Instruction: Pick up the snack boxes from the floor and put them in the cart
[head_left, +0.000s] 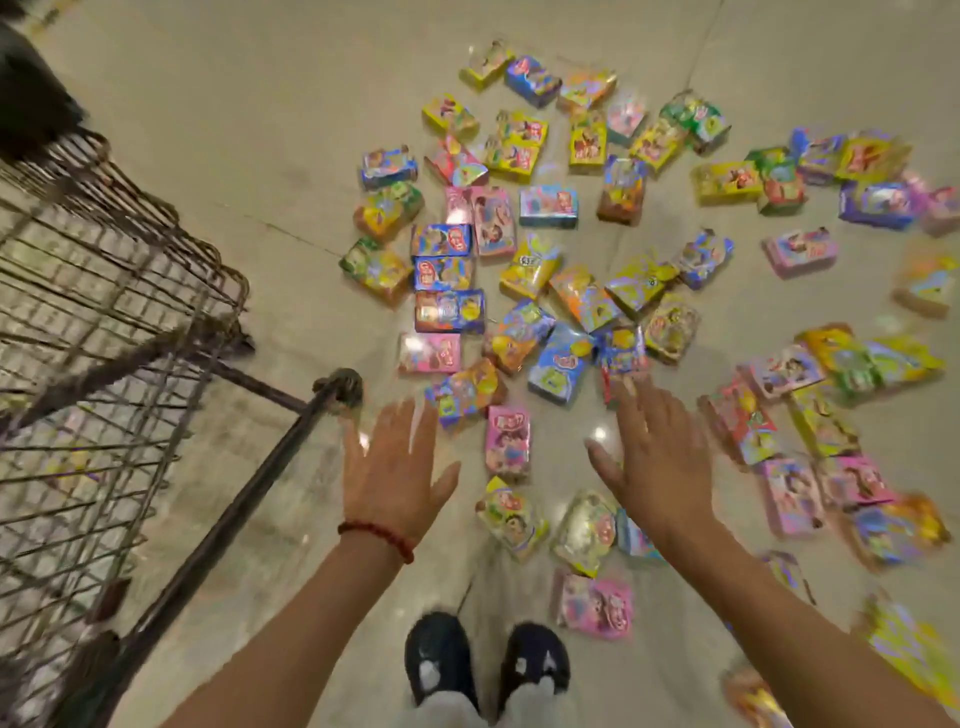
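Observation:
Several colourful snack boxes lie scattered over the beige floor ahead of me and to my right. A pink box lies between my two hands. My left hand is stretched forward, fingers straight and spread, holding nothing, just right of the cart handle. My right hand reaches forward with flat fingers, empty, its fingertips over a blue and red box. The wire cart stands at my left.
My two dark shoes stand at the bottom centre. More boxes lie close to my feet and along the right edge. Bare floor stretches between the cart and the pile. A dark shape sits at the top left corner.

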